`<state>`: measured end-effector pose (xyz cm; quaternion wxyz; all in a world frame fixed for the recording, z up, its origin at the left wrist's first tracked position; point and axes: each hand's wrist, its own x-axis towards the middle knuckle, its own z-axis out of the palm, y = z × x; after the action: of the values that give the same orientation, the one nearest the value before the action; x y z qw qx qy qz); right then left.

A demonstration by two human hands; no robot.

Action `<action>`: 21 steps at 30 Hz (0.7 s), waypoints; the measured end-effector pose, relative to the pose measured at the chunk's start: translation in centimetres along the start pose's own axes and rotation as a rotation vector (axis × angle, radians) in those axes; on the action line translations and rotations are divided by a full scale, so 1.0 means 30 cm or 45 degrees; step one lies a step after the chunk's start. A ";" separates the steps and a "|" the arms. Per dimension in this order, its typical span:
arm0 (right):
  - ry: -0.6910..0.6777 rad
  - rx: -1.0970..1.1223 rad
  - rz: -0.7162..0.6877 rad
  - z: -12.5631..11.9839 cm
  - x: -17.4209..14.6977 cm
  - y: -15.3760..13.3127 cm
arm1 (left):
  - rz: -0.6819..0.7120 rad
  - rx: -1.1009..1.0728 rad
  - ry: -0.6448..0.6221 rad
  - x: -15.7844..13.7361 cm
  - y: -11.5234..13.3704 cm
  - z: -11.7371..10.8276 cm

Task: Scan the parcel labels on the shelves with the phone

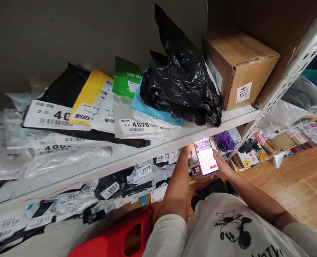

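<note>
My right hand (219, 165) is closed around a smartphone (207, 161) just below the front edge of the upper shelf. The lit screen shows a camera picture of a label on top and a white form with a red button beneath. My left hand (188, 148) is at the phone's far left corner, partly under the shelf edge. Its fingers are hidden there, so what it holds, if anything, does not show. A bright pale patch, perhaps a parcel, lies behind the phone's top edge.
Labelled mailing bags, a black plastic bag (179, 82) and a cardboard box (241, 67) crowd the upper shelf (222, 125). More parcels, including one marked 4007 (144, 170), fill the lower shelf. A red plastic stool (107, 239) stands below; a perforated metal post (289, 69) rises at right.
</note>
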<state>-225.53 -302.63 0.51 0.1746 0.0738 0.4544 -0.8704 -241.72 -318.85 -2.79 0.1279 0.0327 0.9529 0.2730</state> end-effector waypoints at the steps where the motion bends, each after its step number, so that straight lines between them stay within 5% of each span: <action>1: 0.004 -0.003 0.000 -0.001 -0.001 0.000 | -0.005 0.003 -0.002 -0.001 0.004 -0.001; 21: -0.169 -0.035 -0.074 -0.006 -0.039 -0.039 | -0.056 -0.026 -0.040 -0.021 0.050 -0.016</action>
<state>-224.88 -301.60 1.63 0.1798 0.0002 0.4557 -0.8718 -241.26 -317.92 -1.47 0.1492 0.0149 0.9484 0.2793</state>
